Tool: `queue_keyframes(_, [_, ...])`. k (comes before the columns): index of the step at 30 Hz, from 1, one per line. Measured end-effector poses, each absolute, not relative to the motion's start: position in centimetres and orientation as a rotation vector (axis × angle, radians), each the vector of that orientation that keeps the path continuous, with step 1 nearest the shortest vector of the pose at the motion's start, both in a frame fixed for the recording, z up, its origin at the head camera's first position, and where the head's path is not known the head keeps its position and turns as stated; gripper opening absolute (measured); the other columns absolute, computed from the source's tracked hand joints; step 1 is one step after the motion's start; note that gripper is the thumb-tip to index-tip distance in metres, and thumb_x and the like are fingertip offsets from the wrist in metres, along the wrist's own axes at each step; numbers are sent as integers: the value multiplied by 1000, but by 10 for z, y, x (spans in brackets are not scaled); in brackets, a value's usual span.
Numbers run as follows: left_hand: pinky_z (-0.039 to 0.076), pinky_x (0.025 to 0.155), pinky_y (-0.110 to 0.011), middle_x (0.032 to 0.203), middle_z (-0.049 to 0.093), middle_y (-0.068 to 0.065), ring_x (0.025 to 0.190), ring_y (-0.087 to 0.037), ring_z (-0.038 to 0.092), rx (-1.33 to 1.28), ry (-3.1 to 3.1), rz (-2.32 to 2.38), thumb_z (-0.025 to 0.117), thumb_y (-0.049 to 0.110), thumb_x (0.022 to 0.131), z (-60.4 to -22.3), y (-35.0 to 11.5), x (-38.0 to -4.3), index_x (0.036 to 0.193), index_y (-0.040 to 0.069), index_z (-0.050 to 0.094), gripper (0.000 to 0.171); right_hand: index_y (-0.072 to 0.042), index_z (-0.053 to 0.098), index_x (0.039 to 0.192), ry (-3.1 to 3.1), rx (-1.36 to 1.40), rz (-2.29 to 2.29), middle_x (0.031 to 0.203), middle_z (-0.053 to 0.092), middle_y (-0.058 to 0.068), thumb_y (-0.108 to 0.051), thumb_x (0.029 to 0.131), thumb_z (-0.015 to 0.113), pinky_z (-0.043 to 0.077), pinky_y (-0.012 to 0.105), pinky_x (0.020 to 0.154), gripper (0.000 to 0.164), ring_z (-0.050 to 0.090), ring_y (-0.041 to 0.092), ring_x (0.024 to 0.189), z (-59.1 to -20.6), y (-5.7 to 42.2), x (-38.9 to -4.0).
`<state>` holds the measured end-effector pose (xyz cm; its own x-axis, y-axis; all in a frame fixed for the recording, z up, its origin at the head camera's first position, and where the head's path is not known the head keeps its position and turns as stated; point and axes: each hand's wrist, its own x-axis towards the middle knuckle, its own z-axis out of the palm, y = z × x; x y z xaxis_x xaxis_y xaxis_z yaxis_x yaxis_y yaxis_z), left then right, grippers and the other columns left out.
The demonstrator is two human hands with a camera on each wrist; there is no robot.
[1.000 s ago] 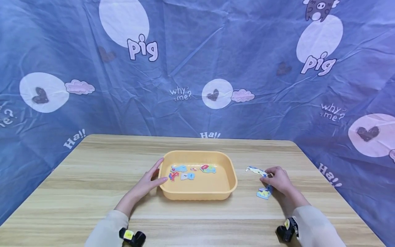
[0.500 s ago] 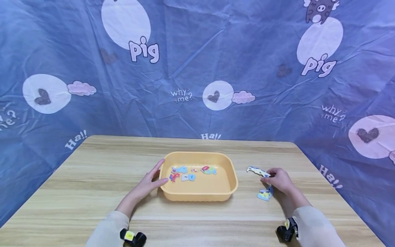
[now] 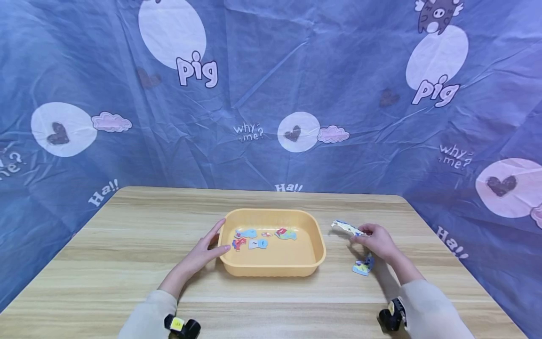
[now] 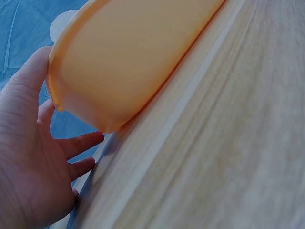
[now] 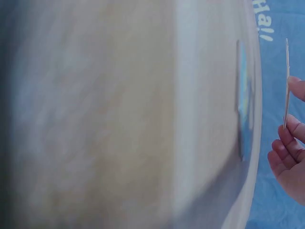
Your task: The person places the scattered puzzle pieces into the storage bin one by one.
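My left hand [image 3: 199,254] holds the left end of a yellow-orange plastic tray [image 3: 271,270], the thumb lying over its rim. In the left wrist view the other fingers [image 4: 83,145] spread outside the tray wall. My right hand [image 3: 378,242] pinches a thin, flat puzzle piece [image 3: 347,228], white and blue with an irregular outline, raised above the table right of the tray. Edge-on, the same puzzle piece [image 5: 287,71] shows as a thin strip between thumb and fingers in the right wrist view. Beneath that hand lies another puzzle piece [image 3: 362,266], blue and yellow.
Several flat printed pieces lie in the tray's left and middle part, among them a red one [image 3: 239,243], a light-blue one [image 3: 258,244] and a green-red one [image 3: 286,234]. The wooden table [image 3: 271,310] ends at a blue patterned cloth [image 3: 254,94] behind.
My right hand has lifted the white-and-blue puzzle piece off the table and moved it slightly up and left toward the tray. The left hand and tray have stayed in place.
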<state>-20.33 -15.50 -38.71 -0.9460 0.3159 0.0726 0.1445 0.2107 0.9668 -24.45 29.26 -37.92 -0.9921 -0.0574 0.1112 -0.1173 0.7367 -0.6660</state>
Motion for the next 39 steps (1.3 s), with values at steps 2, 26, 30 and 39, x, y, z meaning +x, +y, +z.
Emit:
queue_keyframes(2, [18, 97, -46, 127, 33, -28, 117, -35, 32, 438, 2336, 1834, 58, 15, 81, -383, -154, -201, 139, 11, 16, 71, 7, 57, 92, -2844, 153, 1099, 82, 56, 9, -19, 73, 68, 39, 29, 59, 34, 47, 18, 71, -376, 289, -246])
queue_keyframes(26, [15, 97, -48, 127, 34, -28, 117, -37, 30, 418, 2338, 1833, 58, 16, 82, -379, -152, -196, 139, 12, 17, 70, 6, 56, 98, -2791, 275, 1236, 92, 56, 15, -22, 73, 68, 42, 35, 72, 39, 49, 27, 86, -341, 235, -262])
queue_keyframes(30, [15, 97, -48, 127, 33, -28, 117, -37, 30, 415, 2352, 1814, 57, 17, 82, -379, -152, -196, 139, 12, 16, 70, 5, 58, 96, -2777, 316, 1269, 87, 56, 12, -19, 72, 69, 42, 31, 67, 36, 50, 23, 80, -337, 221, -263])
queue_keyframes(39, [13, 97, -49, 129, 31, -28, 118, -37, 28, 414, 2358, 1809, 57, 17, 83, -377, -151, -195, 139, 11, 15, 70, 8, 58, 96, -2736, 439, 1297, 89, 57, 14, -15, 71, 68, 42, 31, 71, 35, 51, 23, 80, -336, 193, -263])
